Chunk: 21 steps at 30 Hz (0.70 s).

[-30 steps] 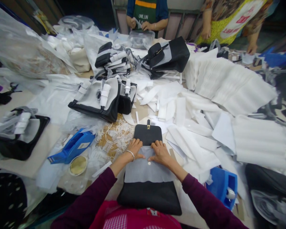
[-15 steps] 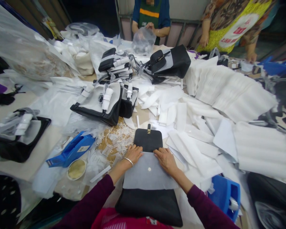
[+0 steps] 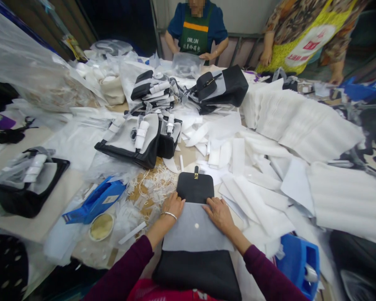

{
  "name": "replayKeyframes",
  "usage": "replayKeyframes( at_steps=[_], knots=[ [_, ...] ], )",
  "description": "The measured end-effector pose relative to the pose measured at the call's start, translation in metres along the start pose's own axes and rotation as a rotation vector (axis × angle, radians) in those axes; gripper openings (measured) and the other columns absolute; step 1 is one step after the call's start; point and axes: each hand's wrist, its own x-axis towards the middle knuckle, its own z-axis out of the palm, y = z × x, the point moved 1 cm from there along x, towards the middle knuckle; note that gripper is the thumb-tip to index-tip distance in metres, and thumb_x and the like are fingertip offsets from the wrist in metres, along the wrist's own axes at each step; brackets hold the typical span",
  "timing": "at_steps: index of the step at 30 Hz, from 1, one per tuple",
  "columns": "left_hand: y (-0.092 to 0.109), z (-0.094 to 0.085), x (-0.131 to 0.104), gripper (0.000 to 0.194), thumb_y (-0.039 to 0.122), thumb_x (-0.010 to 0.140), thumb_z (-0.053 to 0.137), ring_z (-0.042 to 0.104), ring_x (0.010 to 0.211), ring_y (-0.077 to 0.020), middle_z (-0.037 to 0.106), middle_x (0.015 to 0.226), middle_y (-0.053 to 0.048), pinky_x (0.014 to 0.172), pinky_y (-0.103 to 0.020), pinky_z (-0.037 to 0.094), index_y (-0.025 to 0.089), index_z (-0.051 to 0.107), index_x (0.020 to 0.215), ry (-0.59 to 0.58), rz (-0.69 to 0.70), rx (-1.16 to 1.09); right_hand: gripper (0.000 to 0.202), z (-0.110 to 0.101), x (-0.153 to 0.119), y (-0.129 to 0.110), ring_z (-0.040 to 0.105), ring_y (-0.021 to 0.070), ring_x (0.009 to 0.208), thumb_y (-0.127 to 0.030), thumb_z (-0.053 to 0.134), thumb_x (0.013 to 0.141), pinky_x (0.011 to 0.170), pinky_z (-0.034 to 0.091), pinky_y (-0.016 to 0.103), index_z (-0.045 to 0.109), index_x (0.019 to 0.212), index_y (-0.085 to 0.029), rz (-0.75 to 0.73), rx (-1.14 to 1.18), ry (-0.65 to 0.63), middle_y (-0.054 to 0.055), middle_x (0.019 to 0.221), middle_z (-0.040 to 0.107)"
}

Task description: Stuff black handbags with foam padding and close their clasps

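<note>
A black leather bag [image 3: 197, 269] lies flat before me, its flap [image 3: 195, 187] with a gold clasp and strap pointing away. Across its middle lies a thin grey sheet [image 3: 196, 234] with a small white round spot. My left hand [image 3: 173, 207], a bangle on its wrist, is closed with fingers curled at the sheet's far left corner, beside the flap. At the far right corner, my right hand [image 3: 219, 212] has its fingers bent in the same way, closed on the sheet's edge. The undersides of both hands are hidden.
White foam sheets [image 3: 253, 200] spread out to the right. Blue tape dispensers [image 3: 95, 200] [image 3: 297, 263] flank me, with a tub [image 3: 101, 227] of yellowish paste at left. Wrapped bags [image 3: 130, 140] stand ahead. Two people in aprons [image 3: 195, 35] are across the table.
Both my hands stay at the sheet's far corners, with little movement. The person across has lowered the clear plastic bag onto the table. The view has tilted up slightly.
</note>
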Motion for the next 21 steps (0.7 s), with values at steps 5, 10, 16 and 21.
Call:
replayKeyframes(
  at_steps=[5,10,16,21],
  knots=[
    [0.018,-0.026,-0.004,0.033,0.013,0.091,0.029,0.045,0.105,-0.0291,0.054,0.111,-0.015,0.089,-0.043,0.038,0.012,0.058,0.107,-0.009,-0.048,0.064,0.029,0.001,0.001,0.002,0.053,0.0207,0.089,-0.045,0.039,0.094,0.082,0.030,0.033,0.057,0.092,-0.022,0.001,0.017,-0.009,0.004,0.086,0.061],
    [0.046,-0.028,-0.024,0.046,0.030,0.088,0.050,0.034,0.123,-0.0307,0.041,0.138,-0.010,0.103,-0.051,0.026,0.026,0.042,0.133,-0.129,0.294,-0.128,0.027,0.005,0.001,0.001,0.053,0.0207,0.088,-0.043,0.041,0.093,0.081,0.029,0.034,0.056,0.088,-0.021,-0.002,0.037,0.008,0.004,0.086,0.061],
    [0.044,-0.001,-0.041,0.073,0.058,0.078,0.058,0.026,0.132,-0.0327,0.033,0.147,-0.007,0.108,-0.060,0.010,0.038,0.027,0.141,-0.202,0.409,-0.183,0.021,0.006,0.001,0.016,0.052,0.0203,0.085,-0.035,0.043,0.092,0.082,0.028,0.035,0.055,0.087,-0.019,0.081,0.018,0.028,0.004,0.084,0.060],
    [0.039,0.003,-0.039,0.075,0.060,0.077,0.058,0.027,0.132,-0.0313,0.035,0.146,-0.007,0.108,-0.059,0.012,0.039,0.026,0.142,-0.170,0.412,-0.171,0.015,-0.016,0.053,0.017,0.049,0.0238,0.093,-0.023,0.045,0.089,0.079,0.030,0.035,0.059,0.088,-0.018,0.195,-0.092,0.060,0.010,0.092,0.059]
  ],
)
